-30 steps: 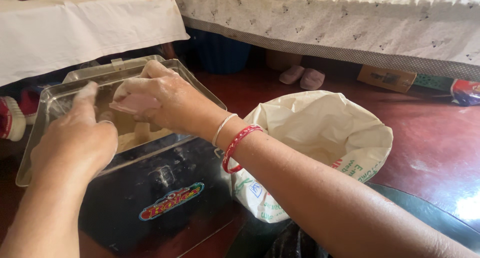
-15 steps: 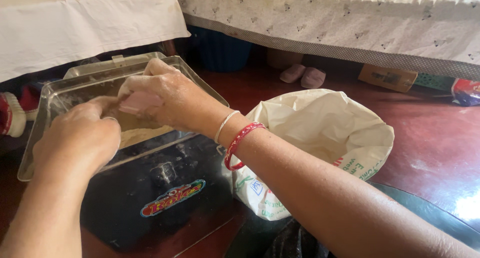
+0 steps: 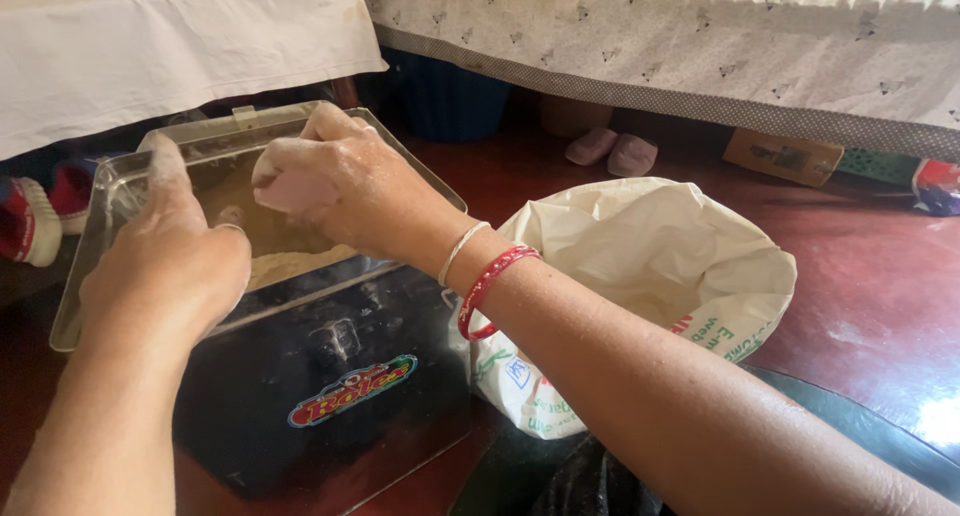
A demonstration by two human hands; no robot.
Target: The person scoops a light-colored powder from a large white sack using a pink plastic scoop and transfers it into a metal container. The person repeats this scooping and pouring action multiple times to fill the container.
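Curled around a small pink scoop (image 3: 298,189), my right hand (image 3: 345,191) is holding it over the open steel tin (image 3: 330,366), fingers closed on it and dusted white. At nine o'clock from it, my left hand (image 3: 165,266) is hovering over the tin's near rim, gripping nothing, its thumb pointing up toward twelve. Pale flour (image 3: 285,264) is lying inside the tin, just below the scoop. At three o'clock from the tin, a white sack (image 3: 650,266) is sitting open on the dark red floor (image 3: 870,276).
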